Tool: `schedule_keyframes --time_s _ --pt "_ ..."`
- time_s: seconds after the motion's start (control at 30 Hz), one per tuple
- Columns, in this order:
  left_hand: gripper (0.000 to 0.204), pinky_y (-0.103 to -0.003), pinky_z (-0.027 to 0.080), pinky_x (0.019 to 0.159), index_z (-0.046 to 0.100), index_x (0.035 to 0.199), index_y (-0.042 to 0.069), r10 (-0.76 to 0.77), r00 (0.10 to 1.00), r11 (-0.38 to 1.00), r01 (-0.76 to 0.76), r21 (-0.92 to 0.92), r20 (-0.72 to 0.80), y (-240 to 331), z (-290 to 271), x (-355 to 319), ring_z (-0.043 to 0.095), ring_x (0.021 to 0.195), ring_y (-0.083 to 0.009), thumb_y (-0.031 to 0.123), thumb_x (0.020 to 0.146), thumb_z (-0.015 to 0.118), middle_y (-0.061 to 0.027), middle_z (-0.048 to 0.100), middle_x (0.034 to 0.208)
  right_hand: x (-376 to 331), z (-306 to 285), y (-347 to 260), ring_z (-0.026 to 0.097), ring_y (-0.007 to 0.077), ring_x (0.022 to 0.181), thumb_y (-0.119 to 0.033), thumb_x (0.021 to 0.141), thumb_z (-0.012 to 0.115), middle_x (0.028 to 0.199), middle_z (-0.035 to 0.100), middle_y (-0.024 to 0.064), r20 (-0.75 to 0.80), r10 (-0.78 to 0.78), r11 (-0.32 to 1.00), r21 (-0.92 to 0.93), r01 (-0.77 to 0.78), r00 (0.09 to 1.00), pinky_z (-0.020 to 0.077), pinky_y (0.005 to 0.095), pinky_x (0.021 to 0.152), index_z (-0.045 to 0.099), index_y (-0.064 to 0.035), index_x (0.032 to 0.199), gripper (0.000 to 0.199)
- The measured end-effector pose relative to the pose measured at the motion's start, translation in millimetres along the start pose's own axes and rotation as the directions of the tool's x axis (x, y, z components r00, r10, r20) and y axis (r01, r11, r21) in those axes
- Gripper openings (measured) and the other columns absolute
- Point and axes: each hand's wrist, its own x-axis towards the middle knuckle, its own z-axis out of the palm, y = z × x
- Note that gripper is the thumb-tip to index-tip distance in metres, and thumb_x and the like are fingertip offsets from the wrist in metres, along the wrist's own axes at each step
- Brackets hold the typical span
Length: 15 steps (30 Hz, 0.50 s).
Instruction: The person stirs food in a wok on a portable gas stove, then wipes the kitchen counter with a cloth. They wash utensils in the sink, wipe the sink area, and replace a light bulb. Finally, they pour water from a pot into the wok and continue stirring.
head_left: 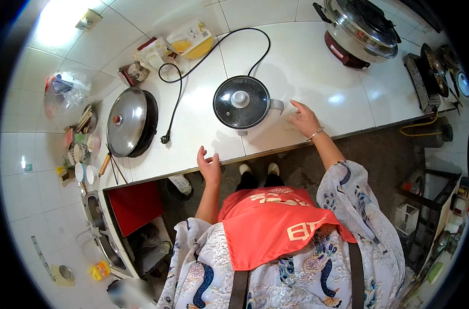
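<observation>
A small electric pot (225,110) with a grey side handle (278,105) stands on the white tiled counter. Its glass lid (250,90) is on, topped by a pale round knob. My right hand (305,120) is just right of the handle, apart from it, with fingers loosely bent and nothing in them. Over the counter's front edge, below and left of the pot, hovers my left hand (209,167); its fingers are apart and it holds nothing. From behind the pot a black cord (269,44) loops left, and its plug (165,139) lies unconnected on the counter.
On the left sits a wok with a domed lid (129,121), beside chopsticks and a wooden-handled tool (104,165). Food packages (190,41) lean against the back wall. A large steamer pot (361,36) and a gas stove (421,82) occupy the right. A sink (111,250) is at lower left.
</observation>
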Motion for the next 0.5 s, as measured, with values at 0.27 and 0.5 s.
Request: schedule_keyframes --time_s 0.27,0.5 --pt "0.048 -0.028 0.048 0.069 0.05 0.125 0.003 0.291 0.956 0.957 -0.291 0.006 0.028 83 -4 23 0.055 0.081 -0.0152 0.007 0.08 0.065 -0.0111 0.053 0.109 29 24 -47 0.062 0.0316 0.085 -0.016 0.075 0.066 0.092 0.063 0.0174 0.212 0.118 0.993 -0.043 -0.112 0.97 0.0494 0.0389 0.075 0.055 -0.0044 0.115 0.043" --pt "0.045 -0.036 0.051 0.07 0.06 0.116 0.012 0.509 0.81 0.763 -0.582 0.283 0.292 189 34 55 0.062 0.082 -0.0252 0.03 0.077 0.072 -0.0107 0.059 0.099 6 35 -58 0.063 0.0324 0.082 -0.02 0.076 0.067 0.089 0.063 0.0178 0.238 0.038 0.993 -0.122 -0.009 0.971 0.0496 0.0395 0.073 0.055 -0.0039 0.11 0.039"
